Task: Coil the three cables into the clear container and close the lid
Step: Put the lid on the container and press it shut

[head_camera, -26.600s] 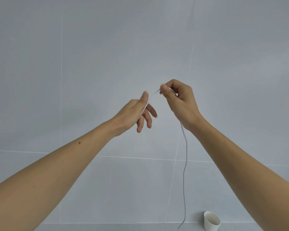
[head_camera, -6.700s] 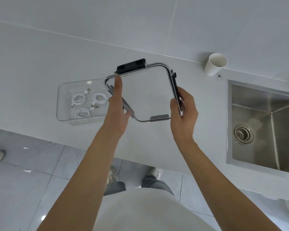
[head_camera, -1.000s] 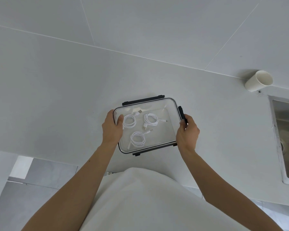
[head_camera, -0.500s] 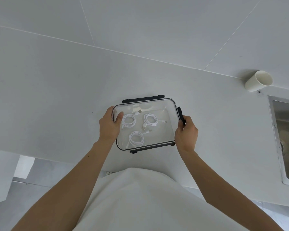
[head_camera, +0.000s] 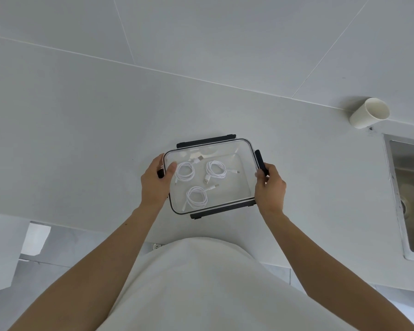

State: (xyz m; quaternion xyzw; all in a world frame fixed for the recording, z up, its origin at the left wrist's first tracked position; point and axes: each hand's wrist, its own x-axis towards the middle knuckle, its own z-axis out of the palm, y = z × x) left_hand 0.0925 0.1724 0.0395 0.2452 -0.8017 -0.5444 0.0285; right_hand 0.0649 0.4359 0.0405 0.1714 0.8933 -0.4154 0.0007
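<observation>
All three coiled cables lay inside the clear container on the worktop, with the lid on top. Left hand and right hand gripped its side latches, probably not yet snapped.

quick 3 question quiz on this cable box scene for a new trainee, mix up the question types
1. True or false: the lid already sits on the clear container.
2. How many coiled white cables are inside? A) two B) three C) four
3. Fill in: the right hand grips the black ____ on the container's right side.

Key
1. True.
2. B: cables at and.
3. Latch. The left hand holds the opposite side, thumb on the lid.
</observation>
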